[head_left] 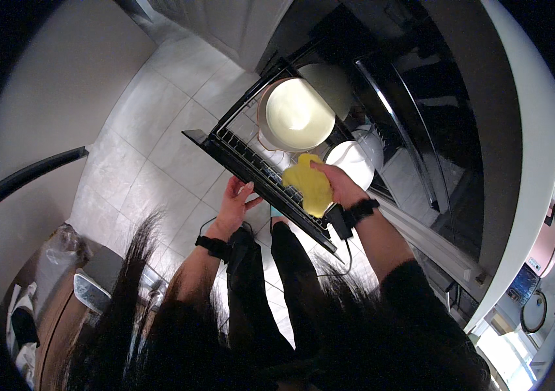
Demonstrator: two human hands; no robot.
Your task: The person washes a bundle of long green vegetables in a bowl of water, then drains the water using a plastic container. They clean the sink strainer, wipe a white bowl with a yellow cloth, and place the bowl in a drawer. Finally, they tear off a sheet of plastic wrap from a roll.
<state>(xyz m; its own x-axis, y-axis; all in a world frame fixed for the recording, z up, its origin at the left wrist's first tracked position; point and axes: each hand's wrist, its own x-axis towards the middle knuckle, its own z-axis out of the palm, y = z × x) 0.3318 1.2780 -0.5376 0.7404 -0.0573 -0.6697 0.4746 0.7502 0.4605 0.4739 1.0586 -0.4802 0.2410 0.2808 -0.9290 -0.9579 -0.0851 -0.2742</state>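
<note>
My right hand [338,183] grips a crumpled yellow cloth [309,188] above the wire rack of a pulled-out drawer. The drawer's black front panel [258,178] runs diagonally before me. My left hand [236,203] is at the outer side of this panel, fingers apart, with the fingertips at or very near its edge. Inside the drawer, a large cream-coloured bowl [302,115] sits within a reddish-brown-rimmed vessel [263,117]. Close to my right hand is a white bowl [353,161], partly hidden by that hand. Both wrists wear black straps with cables.
A glossy black appliance front [434,122] with a metal bar handle [395,127] rises on the right, below a pale countertop [534,146]. Tiled floor [140,137] lies to the left. A dark curved handle [33,176] juts from the left. A pink appliance [544,249] stands far right.
</note>
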